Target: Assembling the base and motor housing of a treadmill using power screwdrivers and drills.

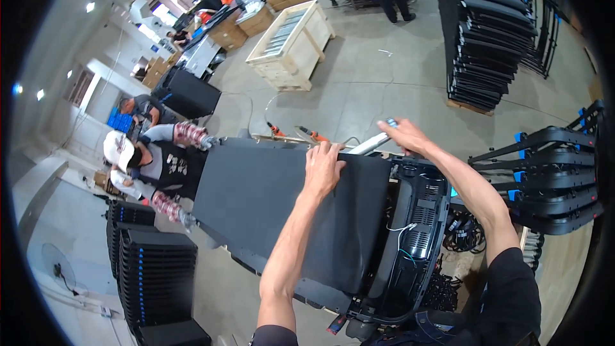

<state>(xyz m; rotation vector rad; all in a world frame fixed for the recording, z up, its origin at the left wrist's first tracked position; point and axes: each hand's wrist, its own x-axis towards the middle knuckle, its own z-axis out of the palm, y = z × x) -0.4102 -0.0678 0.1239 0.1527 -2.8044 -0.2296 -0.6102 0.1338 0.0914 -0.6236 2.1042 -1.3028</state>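
Note:
A treadmill deck with a black belt (256,198) lies across the stand before me. My right hand (407,136) grips the end of a silver metal roller (369,145), which slants toward the belt's far right corner. My left hand (323,168) is at the belt's far edge, its fingers bent over it; the fingertips' undersides are hidden. The belt ripples right of that hand. At the deck's right end sits an open black motor housing (423,230) with loose thin wires (405,234).
A co-worker in a white cap (122,148) holds the deck's left end. Beyond it lie orange-handled power tools (312,133). Stacked black decks (483,51) stand far right, black frames (551,179) nearer right, more stacked parts (157,269) at left. A wooden crate (307,48) stands behind.

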